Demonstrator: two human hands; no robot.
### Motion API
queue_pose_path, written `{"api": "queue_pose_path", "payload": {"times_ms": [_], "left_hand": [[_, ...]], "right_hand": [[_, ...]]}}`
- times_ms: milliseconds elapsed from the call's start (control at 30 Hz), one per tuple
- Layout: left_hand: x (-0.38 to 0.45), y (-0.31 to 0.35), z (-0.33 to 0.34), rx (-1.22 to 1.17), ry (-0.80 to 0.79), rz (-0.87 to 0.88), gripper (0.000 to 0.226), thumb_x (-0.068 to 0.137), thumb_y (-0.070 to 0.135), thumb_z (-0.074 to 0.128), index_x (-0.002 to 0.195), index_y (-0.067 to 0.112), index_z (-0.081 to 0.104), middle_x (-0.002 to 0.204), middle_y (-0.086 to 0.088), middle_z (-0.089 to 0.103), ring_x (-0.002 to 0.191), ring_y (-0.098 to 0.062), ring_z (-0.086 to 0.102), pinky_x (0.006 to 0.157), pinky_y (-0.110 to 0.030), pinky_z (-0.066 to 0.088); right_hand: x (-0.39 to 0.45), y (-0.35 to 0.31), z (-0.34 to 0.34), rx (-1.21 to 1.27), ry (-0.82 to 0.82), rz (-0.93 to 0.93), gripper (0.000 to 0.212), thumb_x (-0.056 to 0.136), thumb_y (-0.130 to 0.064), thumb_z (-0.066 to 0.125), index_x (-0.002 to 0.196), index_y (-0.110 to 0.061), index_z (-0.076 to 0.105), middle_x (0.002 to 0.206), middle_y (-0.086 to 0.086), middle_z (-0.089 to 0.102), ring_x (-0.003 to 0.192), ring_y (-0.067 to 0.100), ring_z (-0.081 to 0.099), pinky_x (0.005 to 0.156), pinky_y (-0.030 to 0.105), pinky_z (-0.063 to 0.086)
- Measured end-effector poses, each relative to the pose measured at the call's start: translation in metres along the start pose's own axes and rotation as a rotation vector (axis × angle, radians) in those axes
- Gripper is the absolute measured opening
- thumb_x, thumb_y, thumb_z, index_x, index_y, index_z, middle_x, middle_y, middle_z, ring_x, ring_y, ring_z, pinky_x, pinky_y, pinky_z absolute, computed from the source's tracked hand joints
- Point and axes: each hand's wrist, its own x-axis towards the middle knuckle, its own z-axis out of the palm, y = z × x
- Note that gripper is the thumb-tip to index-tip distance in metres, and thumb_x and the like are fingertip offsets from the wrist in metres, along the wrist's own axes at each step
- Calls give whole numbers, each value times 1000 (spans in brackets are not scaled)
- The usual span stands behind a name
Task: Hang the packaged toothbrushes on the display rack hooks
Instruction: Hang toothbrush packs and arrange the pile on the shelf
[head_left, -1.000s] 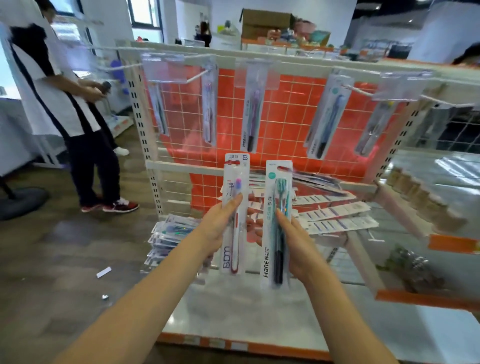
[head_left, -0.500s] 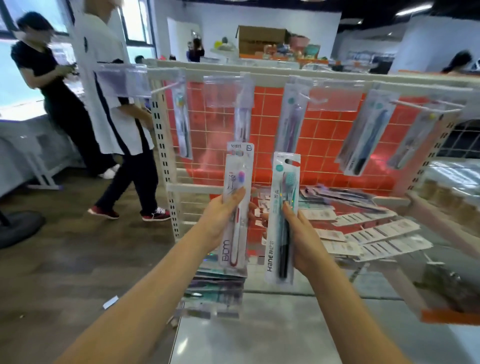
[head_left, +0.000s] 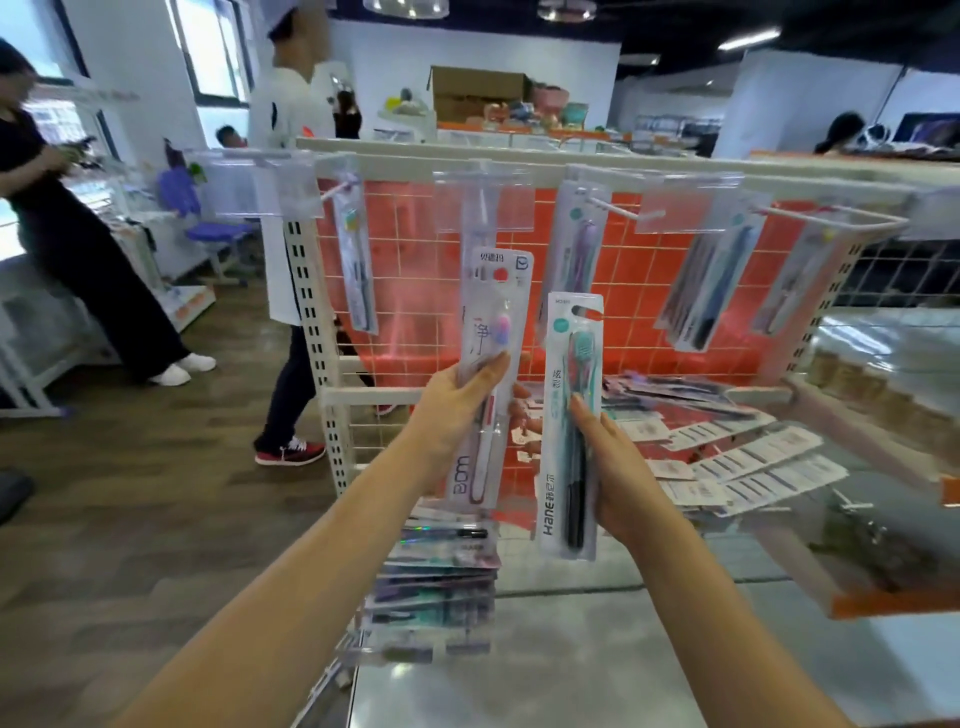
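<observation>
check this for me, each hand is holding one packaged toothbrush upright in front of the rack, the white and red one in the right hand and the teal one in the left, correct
Not quite: the hands are swapped. The head view shows the left hand holding the white and red toothbrush pack and the right hand holding the teal toothbrush pack. Both are held upright in front of the rack, as you say.

Two bare forearms are seen reaching in from the lower edge, and no sleeve is shown on either as far as the frame runs. The left hand (head_left: 457, 415) and the right hand (head_left: 623, 467) are uncovered: no gloves are worn, and no ring, watch or bracelet can be made out. Fingernails are kept short and unpainted.
</observation>
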Motion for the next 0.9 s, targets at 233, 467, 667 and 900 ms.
{"api": "queue_pose_path", "payload": {"times_ms": [233,467,667,900], "left_hand": [[13,15,-11,2,-15,57,35,74,44,64,94,16,69,74,-1,69,66,-16,64,81,-39,51],[32,22,-13,18,-40,45,28,94,30,54,102,7,67,75,-3,67,66,-15,64,70,-29,55],[53,19,-18,5,4,2,28,93,31,55,105,8,64,71,-2,67,58,-14,62,61,-27,57],[96,15,-32,54,-18,-8,28,95,33,50,109,13,64,71,3,70,62,-10,65,66,-27,58]], "right_hand": [[-4,-1,7,13,-20,-20,21,96,-36,48,102,-21,60,68,-5,72,62,9,68,61,28,55],[0,1,9,14,8,-22,19,96,-35,49,101,-21,61,68,-4,72,61,9,68,58,26,57],[7,0,7,6,34,-12,22,95,-33,49,106,-18,60,71,-3,72,64,10,68,64,29,56],[25,5,4,-62,94,34,26,91,-39,54,103,-17,63,80,3,68,76,20,64,85,45,53]]}}
